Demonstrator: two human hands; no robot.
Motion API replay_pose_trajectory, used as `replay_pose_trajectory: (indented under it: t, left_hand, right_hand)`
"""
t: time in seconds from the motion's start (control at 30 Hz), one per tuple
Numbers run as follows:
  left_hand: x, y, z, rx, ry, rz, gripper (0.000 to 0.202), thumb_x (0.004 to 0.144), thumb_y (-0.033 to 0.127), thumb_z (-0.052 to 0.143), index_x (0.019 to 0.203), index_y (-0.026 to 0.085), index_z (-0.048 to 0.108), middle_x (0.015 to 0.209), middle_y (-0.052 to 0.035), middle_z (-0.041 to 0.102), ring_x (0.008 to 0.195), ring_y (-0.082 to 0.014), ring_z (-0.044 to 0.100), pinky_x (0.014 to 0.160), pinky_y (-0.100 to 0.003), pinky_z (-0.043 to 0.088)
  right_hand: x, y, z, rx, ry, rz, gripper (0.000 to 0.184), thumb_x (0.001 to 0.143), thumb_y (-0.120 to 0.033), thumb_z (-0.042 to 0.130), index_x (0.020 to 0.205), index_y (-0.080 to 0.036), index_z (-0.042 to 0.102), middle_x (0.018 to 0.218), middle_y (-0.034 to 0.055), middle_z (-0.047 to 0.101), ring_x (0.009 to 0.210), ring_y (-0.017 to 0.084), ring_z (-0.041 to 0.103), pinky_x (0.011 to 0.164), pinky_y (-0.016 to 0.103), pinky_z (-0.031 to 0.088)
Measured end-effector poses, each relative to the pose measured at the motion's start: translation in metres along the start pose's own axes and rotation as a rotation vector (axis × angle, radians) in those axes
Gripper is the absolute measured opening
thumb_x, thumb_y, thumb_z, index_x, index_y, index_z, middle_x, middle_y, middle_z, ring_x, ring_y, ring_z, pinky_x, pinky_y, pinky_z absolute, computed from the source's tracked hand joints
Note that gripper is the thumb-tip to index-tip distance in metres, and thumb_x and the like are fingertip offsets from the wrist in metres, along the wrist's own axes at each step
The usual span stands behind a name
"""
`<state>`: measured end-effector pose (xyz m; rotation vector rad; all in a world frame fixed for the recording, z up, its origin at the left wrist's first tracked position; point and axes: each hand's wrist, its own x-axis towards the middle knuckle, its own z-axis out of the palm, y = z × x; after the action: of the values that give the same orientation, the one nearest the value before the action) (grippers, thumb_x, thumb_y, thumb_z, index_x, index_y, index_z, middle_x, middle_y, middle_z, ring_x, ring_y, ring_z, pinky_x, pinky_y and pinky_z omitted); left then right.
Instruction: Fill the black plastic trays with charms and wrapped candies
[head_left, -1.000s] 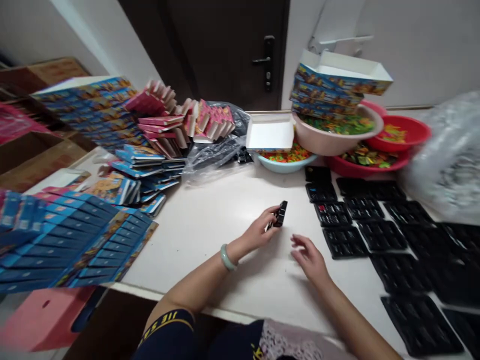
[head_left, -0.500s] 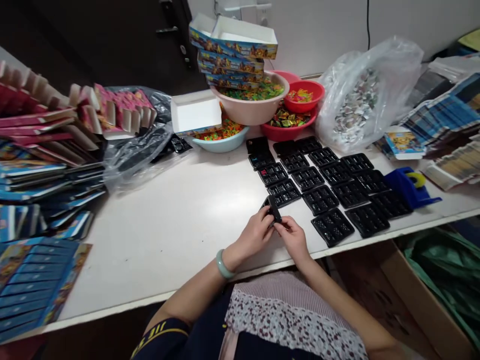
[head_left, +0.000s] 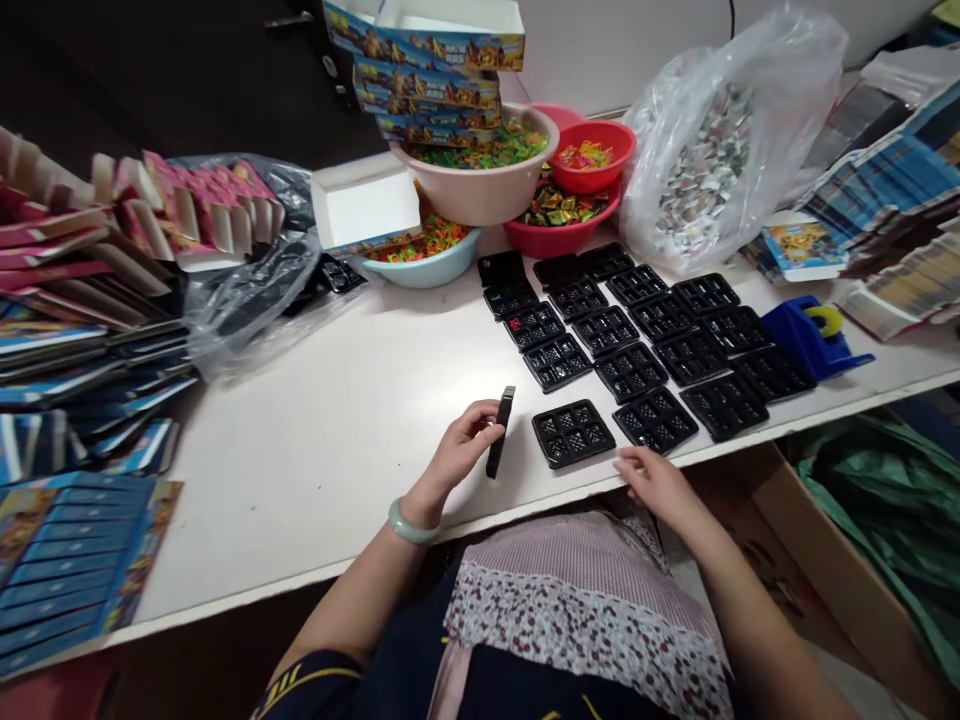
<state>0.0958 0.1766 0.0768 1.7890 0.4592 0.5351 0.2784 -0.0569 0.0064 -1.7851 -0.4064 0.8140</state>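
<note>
My left hand (head_left: pixel 459 450) pinches a thin stack of black plastic trays (head_left: pixel 500 432), held upright on edge above the table. Just right of it, a black compartment tray (head_left: pixel 574 433) lies flat near the table's front edge. My right hand (head_left: pixel 658 484) hovers by that tray's lower right corner with fingers loosely apart and nothing in them. Rows of similar black trays (head_left: pixel 631 372) spread out to the right and behind. One of them, a tray holding a small red piece (head_left: pixel 534 326), sits at the left of the rows.
At the back stand a blue basin (head_left: pixel 431 272), a pink basin (head_left: pixel 480 190) under stacked boxes (head_left: pixel 450 90), red bowls (head_left: pixel 592 155) and a clear bag of small pieces (head_left: pixel 705 170). A blue tape dispenser (head_left: pixel 806 340) is at right. Folded cartons (head_left: pixel 67 560) line the left.
A black tray now lies flat in front of me. My left hand has moved left with the remaining trays, while my right hand has let go and shifted right. The view has tilted slightly.
</note>
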Motion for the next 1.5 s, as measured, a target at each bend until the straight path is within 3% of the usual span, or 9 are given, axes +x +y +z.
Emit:
replay_pose_trajectory:
  t: [0.17,0.43,0.57,0.73,0.93,1.1,1.2,1.33,1.5]
  left_hand:
    - [-0.005,0.009,0.037,0.266,-0.185,0.240,0.020,0.079,0.032,0.066,0.095,0.020,0.064,0.113,-0.0105,0.056,0.108,-0.0225,0.054,0.093,-0.040,0.045]
    - [-0.011,0.014,0.056,0.382,-0.212,0.259,0.018,0.083,0.033,0.061,0.095,0.019,0.062,0.111,-0.0111,0.055,0.106,-0.0224,0.054,0.089,-0.040,0.047]
    - [-0.009,0.018,0.039,0.187,-0.153,0.132,0.011,0.083,0.030,0.060,0.084,0.019,0.060,0.102,-0.0078,0.058,0.099,-0.0191,0.054,0.088,-0.035,0.045]
    - [-0.004,0.008,0.015,-0.221,0.024,-0.327,0.016,0.080,0.035,0.059,0.085,0.020,0.056,0.076,0.0002,0.056,0.067,-0.0127,0.052,0.061,-0.026,0.044]
    - [0.007,-0.009,0.040,-0.405,0.165,-0.425,0.022,0.075,0.038,0.064,0.079,0.018,0.054,0.067,0.0012,0.052,0.059,-0.0103,0.048,0.054,-0.023,0.039]
    - [0.018,-0.014,0.053,-0.367,0.187,-0.301,0.020,0.078,0.037,0.062,0.082,0.017,0.057,0.077,-0.0017,0.056,0.070,-0.0126,0.052,0.063,-0.026,0.044]
    - [0.021,-0.017,0.052,-0.349,0.189,-0.272,0.020,0.079,0.037,0.062,0.084,0.018,0.058,0.080,-0.0027,0.057,0.073,-0.0135,0.053,0.066,-0.027,0.046]
    - [0.025,-0.021,0.056,-0.367,0.205,-0.263,0.019,0.080,0.036,0.060,0.086,0.019,0.058,0.082,-0.0021,0.057,0.074,-0.0131,0.054,0.068,-0.027,0.046]
    - [0.034,-0.028,0.063,-0.358,0.237,-0.207,0.019,0.081,0.036,0.060,0.090,0.019,0.059,0.087,-0.0021,0.058,0.078,-0.0130,0.054,0.073,-0.028,0.047]
  right_hand:
    - [-0.027,-0.043,0.027,0.087,-0.119,-0.270,0.023,0.072,-0.041,0.066,0.083,-0.021,0.065,0.079,0.0022,0.063,0.068,0.014,0.057,0.060,0.026,0.047]
    - [-0.023,-0.050,0.079,0.574,-0.147,-0.023,0.032,0.064,-0.042,0.075,0.067,-0.019,0.054,0.052,-0.0079,0.046,0.043,0.005,0.040,0.039,0.018,0.032]
    - [-0.034,-0.039,0.068,0.784,-0.125,0.116,0.042,0.054,-0.044,0.082,0.065,-0.018,0.051,0.053,-0.0089,0.048,0.041,0.005,0.043,0.040,0.018,0.037]
    - [-0.066,0.005,0.036,0.785,-0.082,0.290,0.046,0.052,-0.047,0.084,0.074,-0.018,0.056,0.055,-0.0052,0.057,0.048,0.009,0.056,0.047,0.021,0.048]
    - [-0.070,0.040,0.029,0.768,0.124,0.313,0.046,0.051,-0.048,0.084,0.069,-0.020,0.052,0.065,-0.0003,0.065,0.065,0.016,0.067,0.054,0.024,0.054]
    - [-0.058,0.049,0.012,0.410,0.008,0.219,0.041,0.067,-0.055,0.071,0.086,-0.019,0.061,0.087,0.0074,0.068,0.071,0.021,0.068,0.058,0.034,0.056]
    - [-0.062,0.052,-0.003,-0.058,0.087,-0.080,0.035,0.079,-0.049,0.060,0.097,-0.020,0.065,0.088,0.0094,0.067,0.069,0.021,0.065,0.065,0.039,0.055]
    - [-0.058,0.039,0.001,-0.559,0.075,-0.618,0.025,0.087,-0.034,0.054,0.108,-0.027,0.067,0.115,0.0096,0.063,0.112,0.027,0.054,0.098,0.047,0.041]
    - [-0.032,0.026,0.021,-0.765,0.084,-0.744,0.024,0.090,-0.026,0.049,0.106,-0.026,0.068,0.124,0.0069,0.059,0.123,0.026,0.044,0.103,0.048,0.033]
